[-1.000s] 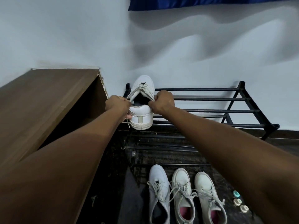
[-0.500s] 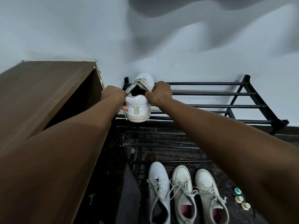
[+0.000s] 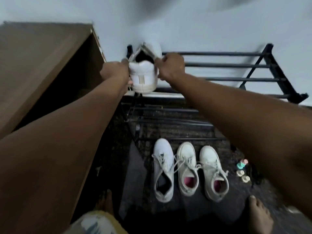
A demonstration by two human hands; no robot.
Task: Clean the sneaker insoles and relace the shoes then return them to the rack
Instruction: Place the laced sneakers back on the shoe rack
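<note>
A white sneaker (image 3: 143, 76) stands heel toward me at the left end of the black metal shoe rack (image 3: 228, 65), on its top tier. My left hand (image 3: 116, 71) grips the sneaker's left side at the collar. My right hand (image 3: 170, 65) grips its right side near the laces. On the dark floor below lie three more white sneakers, toes toward the rack: one with a dark inside (image 3: 163, 168), and two with pink insoles (image 3: 187, 168) (image 3: 213, 171). The frame is blurred by motion.
A brown wooden cabinet (image 3: 42, 65) stands close on the left of the rack. Small pastel items (image 3: 242, 168) lie on the floor to the right of the shoes. My bare feet (image 3: 260, 215) show at the bottom. A white wall rises behind the rack.
The view has tilted down, bringing my feet and more floor into sight. Both hands stay on the sneaker at the rack's left end, which has tipped slightly heel-up toward me.
</note>
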